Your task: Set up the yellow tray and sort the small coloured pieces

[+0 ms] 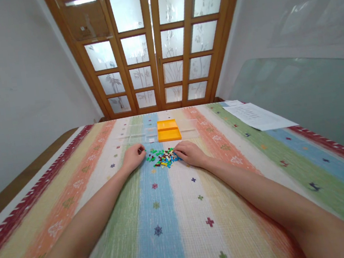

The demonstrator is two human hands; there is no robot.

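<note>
A loose pile of small toy bricks (164,156) in green, blue, brown, white and yellow lies on the striped tablecloth between my two hands. My left hand (133,157) rests at the pile's left edge with thumb and fingers curled together; what they hold, if anything, is too small to tell. On the other side, my right hand (191,153) reaches into the right edge of the bricks, its fingertips closed and touching that part of the pile. Whatever is between those fingertips is hidden. Just beyond the pile stands a yellow two-part tray (168,129).
Clear plastic trays (188,129) flank the yellow tray, hard to see against the tablecloth (171,240). Printed paper sheets (258,117) lie at the far right. A pale green chair back or panel (301,89) stands beyond the table's right edge, and wooden glass-paned doors (154,46) close the far end.
</note>
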